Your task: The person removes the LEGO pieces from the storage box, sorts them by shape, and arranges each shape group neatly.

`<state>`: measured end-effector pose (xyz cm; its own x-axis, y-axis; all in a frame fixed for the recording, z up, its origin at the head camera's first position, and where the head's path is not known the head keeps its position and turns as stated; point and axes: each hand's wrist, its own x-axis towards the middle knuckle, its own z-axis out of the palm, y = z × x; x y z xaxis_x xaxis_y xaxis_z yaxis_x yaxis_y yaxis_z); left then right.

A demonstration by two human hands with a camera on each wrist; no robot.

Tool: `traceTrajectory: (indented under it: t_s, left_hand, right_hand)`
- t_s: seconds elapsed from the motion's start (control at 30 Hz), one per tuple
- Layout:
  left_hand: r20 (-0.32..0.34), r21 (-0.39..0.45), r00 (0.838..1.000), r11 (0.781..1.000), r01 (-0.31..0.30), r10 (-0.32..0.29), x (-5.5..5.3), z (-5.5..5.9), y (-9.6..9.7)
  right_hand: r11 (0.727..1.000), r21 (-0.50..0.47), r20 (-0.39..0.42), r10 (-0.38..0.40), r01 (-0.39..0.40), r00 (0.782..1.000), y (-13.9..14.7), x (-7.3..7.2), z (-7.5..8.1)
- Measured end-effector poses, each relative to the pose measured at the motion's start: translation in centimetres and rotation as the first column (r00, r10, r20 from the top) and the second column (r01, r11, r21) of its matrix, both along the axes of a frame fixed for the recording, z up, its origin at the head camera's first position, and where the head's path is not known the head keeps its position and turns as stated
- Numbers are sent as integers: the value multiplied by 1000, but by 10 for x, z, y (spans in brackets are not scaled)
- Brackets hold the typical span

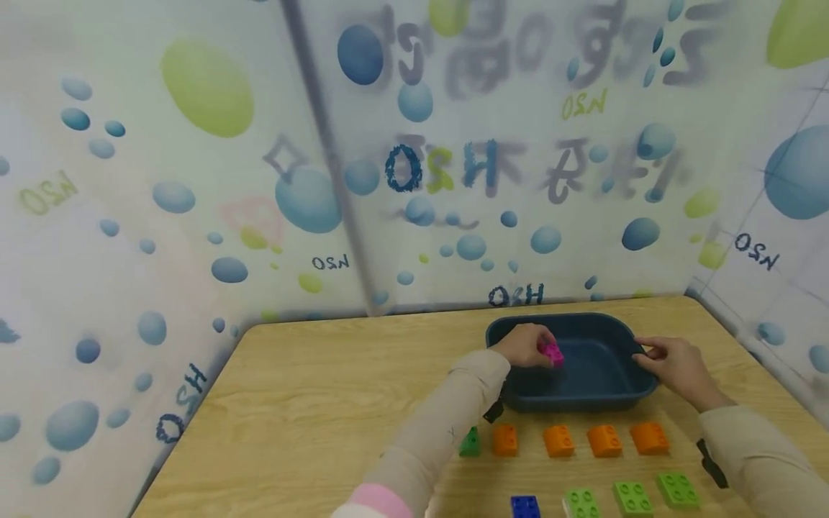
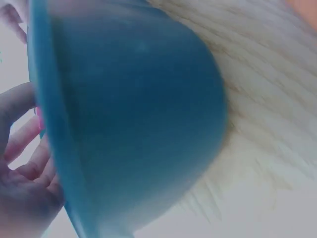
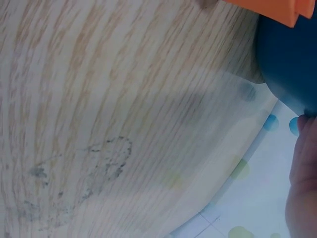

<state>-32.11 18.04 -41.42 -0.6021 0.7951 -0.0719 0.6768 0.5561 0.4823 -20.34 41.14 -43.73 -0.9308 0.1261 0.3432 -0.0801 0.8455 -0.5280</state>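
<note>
My left hand pinches a pink building block above the inside of a dark blue basin, near its left end. In the left wrist view a sliver of the pink block shows between the fingers and the basin's rim. At the basin's right end, my right hand grips the rim between thumb and fingers. The right wrist view catches only part of this hand against the basin's wall.
In front of the basin lies a row of several orange blocks with a green block at its left. Nearer me are several light green blocks and a blue block. A patterned wall rises behind the wooden table.
</note>
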Motion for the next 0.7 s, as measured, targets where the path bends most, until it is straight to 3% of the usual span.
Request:
traceTrajectory:
  t_s: [0.2, 0.33, 0.5, 0.7]
  left_hand:
    - [-66, -3, 994, 996, 85, -85, 2, 6, -20]
    - [-56, 18, 993, 994, 106, -105, 8, 15, -40]
    - [-44, 70, 994, 992, 103, -100, 24, 24, -66]
    - [-48, 154, 993, 982, 113, -107, 47, 23, -95]
  right_hand:
    - [1000, 5, -27, 3, -3, 1000, 2, -1, -2]
    - [1000, -10, -15, 8, -8, 1000, 0, -3, -2]
    - [1000, -6, -10, 7, -7, 1000, 0, -4, -4]
    - [1000, 0, 16, -1, 1, 1000, 1, -1, -2]
